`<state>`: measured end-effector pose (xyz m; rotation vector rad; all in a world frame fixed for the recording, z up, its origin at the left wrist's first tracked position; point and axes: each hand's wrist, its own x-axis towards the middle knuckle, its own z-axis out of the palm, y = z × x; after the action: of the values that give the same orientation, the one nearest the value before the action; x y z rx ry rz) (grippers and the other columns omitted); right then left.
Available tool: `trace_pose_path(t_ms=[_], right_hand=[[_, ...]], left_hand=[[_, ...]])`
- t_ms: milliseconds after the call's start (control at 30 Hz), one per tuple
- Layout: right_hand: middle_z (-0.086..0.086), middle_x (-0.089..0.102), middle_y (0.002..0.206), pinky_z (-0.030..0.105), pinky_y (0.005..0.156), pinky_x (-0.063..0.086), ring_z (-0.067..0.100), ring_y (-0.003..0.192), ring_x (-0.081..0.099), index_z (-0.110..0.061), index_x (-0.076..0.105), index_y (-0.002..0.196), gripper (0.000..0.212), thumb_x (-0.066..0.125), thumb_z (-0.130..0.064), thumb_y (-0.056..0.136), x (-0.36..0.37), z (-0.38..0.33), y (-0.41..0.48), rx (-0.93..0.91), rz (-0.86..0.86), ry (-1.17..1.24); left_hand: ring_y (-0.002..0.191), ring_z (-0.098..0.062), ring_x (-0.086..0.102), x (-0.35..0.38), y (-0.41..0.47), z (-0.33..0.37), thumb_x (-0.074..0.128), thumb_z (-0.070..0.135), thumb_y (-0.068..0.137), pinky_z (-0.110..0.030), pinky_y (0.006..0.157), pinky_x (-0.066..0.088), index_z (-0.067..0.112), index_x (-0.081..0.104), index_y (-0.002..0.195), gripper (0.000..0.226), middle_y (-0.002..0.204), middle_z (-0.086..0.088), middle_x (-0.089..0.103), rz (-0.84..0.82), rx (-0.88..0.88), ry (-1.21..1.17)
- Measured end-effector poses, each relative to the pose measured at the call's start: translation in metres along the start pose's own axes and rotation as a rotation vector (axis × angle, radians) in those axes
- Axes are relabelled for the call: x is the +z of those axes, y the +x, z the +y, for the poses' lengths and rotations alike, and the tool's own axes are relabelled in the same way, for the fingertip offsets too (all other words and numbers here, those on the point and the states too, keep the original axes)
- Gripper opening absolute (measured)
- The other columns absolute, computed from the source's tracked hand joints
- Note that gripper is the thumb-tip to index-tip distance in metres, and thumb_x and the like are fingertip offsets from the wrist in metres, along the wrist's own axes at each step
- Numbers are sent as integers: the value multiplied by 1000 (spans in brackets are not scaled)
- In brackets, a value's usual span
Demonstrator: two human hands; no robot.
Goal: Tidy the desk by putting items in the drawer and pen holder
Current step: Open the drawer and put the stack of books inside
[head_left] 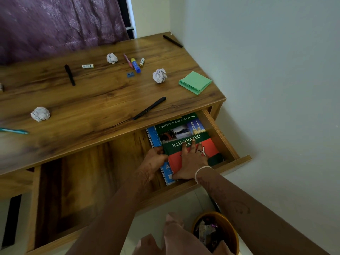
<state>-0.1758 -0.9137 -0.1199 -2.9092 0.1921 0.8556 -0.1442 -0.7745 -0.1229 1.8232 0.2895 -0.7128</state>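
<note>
Wooden drawer (223, 138) stands pulled out at right end of desk (92, 100). Green-and-red book (184, 133) lies inside, on top of blue spiral notebook (153, 137). My right hand (191, 162) flat on cover, fingers spread, pressing. My left hand (153, 159) curled round book's left edge, gripping. On desk: black pen (150, 108), green paper pad (195, 82), crumpled paper ball (159, 76).

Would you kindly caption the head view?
Left hand grips, right hand presses a book onto a notebook in the drawer; pens litter the desk.
</note>
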Motion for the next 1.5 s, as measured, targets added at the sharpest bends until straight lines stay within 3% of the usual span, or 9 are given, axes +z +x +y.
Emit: trace_pose_path(t_ms=[100,267,400,600,833,1000,1133,1267,1500], right_hand=[[21,-21,156,66,108,22,45,144,-12,-18,-12,151,136,71,-72,58,-1,1,-1,1,-10,4],[20,-19,157,67,108,22,44,144,-12,-19,-11,150,135,72,-71,58,1,2,-2,-7,6,24],[18,-18,157,67,108,22,43,144,-12,-20,-10,151,135,71,-72,56,4,3,-1,-10,24,28],[18,-19,157,67,108,21,44,144,-13,-20,-11,150,135,71,-73,56,7,3,3,-8,21,20],[14,-17,158,64,109,23,41,145,-11,-25,-3,152,130,73,-69,56,3,10,4,-32,18,96],[10,4,160,52,111,29,38,145,10,-26,21,148,98,70,-55,68,-9,22,-4,-78,64,204],[12,19,155,47,104,40,37,135,32,-19,38,137,73,67,-43,75,-15,17,-12,-102,170,217],[11,30,149,44,98,46,31,129,41,-16,42,134,60,64,-36,82,-24,-10,-15,-200,368,266],[2,40,138,37,91,49,23,125,44,-20,47,129,46,61,-31,87,-28,-106,-23,-470,540,360]], left_hand=[[116,-30,56,-2,1,-6,61,4,85,-39,96,51,16,51,138,55,141,-14,47,128,2,184],[62,-10,55,-1,-5,-16,50,-4,90,-22,50,50,17,49,138,52,102,2,61,189,18,20],[98,-20,65,-3,-7,-15,47,-6,91,-43,88,56,15,52,126,42,109,-3,66,169,18,-164],[83,-6,63,-2,-8,-18,46,-5,92,-22,62,53,28,51,110,38,92,10,63,147,39,-187],[124,-21,50,-7,-18,-19,48,2,96,-33,97,48,15,32,149,57,148,-7,43,48,37,-132],[88,3,54,-16,-30,-23,47,3,97,-9,63,50,15,39,145,50,144,-5,47,-22,40,-38],[82,1,57,-28,-43,-25,45,9,98,-13,53,49,17,47,138,40,113,5,61,38,34,-72],[85,-6,60,-52,-60,-19,48,11,97,-19,65,52,17,46,138,41,109,4,61,190,114,0],[100,-1,53,-116,-112,-26,56,4,94,2,68,41,10,51,132,39,125,2,55,458,243,-14]])
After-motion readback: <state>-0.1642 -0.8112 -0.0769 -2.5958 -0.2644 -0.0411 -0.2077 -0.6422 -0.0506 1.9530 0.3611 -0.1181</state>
